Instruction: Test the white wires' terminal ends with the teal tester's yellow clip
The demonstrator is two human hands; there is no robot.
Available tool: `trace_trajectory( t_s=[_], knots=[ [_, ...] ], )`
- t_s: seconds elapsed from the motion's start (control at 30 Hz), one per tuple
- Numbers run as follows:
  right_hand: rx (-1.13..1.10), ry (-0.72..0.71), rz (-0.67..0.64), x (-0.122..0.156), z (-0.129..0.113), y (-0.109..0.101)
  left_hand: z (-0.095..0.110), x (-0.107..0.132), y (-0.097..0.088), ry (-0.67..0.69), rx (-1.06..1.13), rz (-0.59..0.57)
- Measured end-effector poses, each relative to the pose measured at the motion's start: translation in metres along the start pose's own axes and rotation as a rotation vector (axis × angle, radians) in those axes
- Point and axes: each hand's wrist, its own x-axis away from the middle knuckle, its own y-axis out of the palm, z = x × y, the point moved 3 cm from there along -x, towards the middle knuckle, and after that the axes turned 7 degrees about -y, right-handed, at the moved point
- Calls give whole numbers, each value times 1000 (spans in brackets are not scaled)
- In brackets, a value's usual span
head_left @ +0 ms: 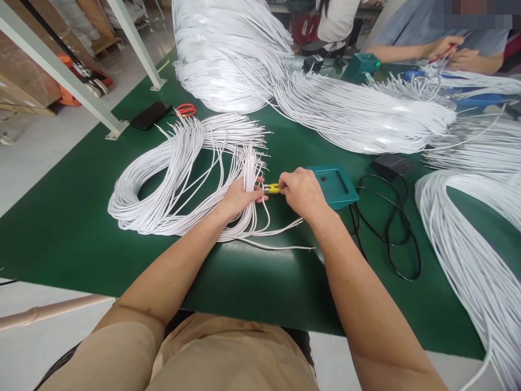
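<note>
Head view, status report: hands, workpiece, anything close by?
Left hand on white wire bundle. Right hand pinching yellow piece. Teal box touching right hand.

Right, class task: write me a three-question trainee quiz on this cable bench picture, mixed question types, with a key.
1. True or false: the left hand rests on the coil of white cables.
2. What colour is the small piece pinched by the right hand?
3. Beside the right hand lies: A) red scissors B) teal box C) black phone.

Key: 1 true; 2 yellow; 3 B.
</note>
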Motion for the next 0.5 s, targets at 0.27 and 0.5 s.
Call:
trace_trajectory(
  t_s=[0.27,0.5],
  knots=[
    [10,50,23,0,2,2,-6,-4,-2,-33,-166,70],
    [26,46,21,1,1,3,-4,-6,-2,-28,-303,123]
  ],
)
